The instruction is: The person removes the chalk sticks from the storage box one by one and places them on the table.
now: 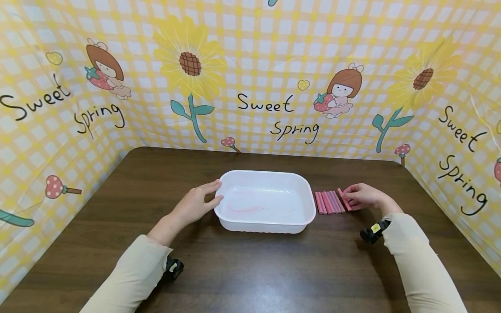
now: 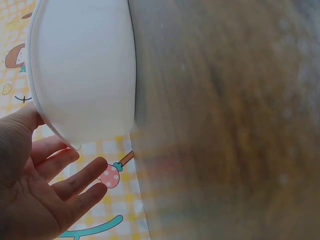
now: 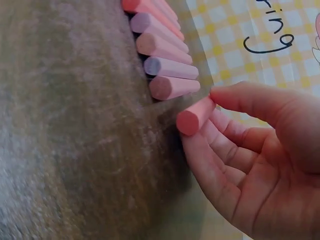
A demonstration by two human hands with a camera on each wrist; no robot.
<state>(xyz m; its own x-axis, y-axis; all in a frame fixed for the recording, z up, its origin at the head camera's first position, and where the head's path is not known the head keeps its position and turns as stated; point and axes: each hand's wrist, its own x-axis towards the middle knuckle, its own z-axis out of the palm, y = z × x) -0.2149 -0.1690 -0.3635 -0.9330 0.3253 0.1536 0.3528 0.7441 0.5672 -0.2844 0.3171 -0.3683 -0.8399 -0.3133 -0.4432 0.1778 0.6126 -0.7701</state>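
Note:
In the head view a white plastic tub [image 1: 266, 227] sits mid-table, with faint pink smears on its floor. My left hand [image 1: 195, 203] touches its left rim with thumb and fingertips; in the left wrist view the other fingers of this hand [image 2: 50, 180] are spread beside the tub wall [image 2: 85, 70]. To the right of the tub lies a row of pink and mauve chalk sticks [image 1: 328, 203], side by side. My right hand [image 1: 364, 198] pinches one pink chalk stick [image 3: 196, 116] between thumb and fingers at the row's right end, tilted and slightly apart from its neighbour.
The brown wooden table [image 1: 250, 269] meets a yellow checked curtain [image 1: 258, 56] at the back and both sides. Black wrist cameras [image 1: 374, 232] are strapped under both cream sleeves [image 1: 422, 265].

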